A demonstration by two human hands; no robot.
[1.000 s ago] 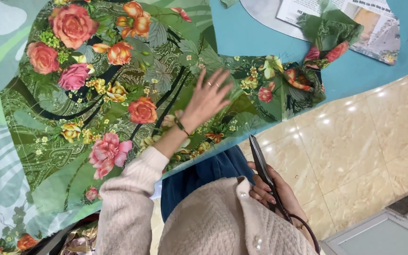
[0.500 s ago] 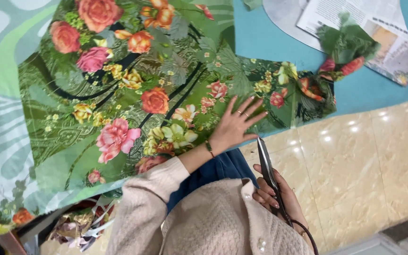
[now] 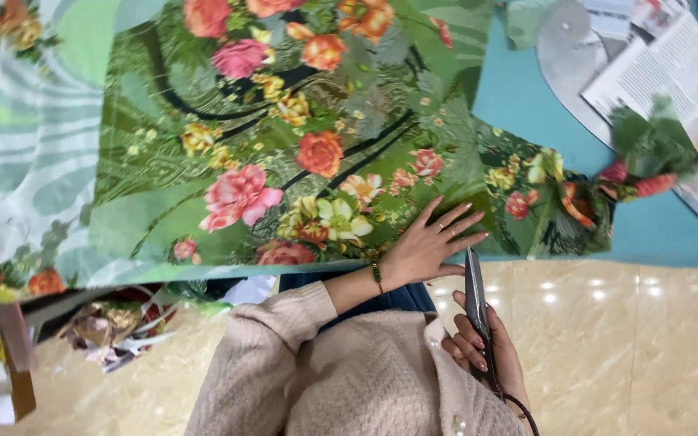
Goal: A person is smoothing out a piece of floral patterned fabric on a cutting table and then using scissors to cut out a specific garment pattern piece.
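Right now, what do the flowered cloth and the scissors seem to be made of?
The flowered cloth looks like thin, smooth woven fabric, perhaps silky: it lies flat under the left hand with a soft sheen. The scissors in the right hand look like dark metal, their blades closed and reflecting light.

Two hands are showing: the left hand (image 3: 426,246) at centre and the right hand (image 3: 486,355) at lower right. One pair of scissors (image 3: 477,303) is showing, one floral cloth (image 3: 284,137) across the top, one printed paper (image 3: 680,89) at upper right, and one bracelet (image 3: 377,277).
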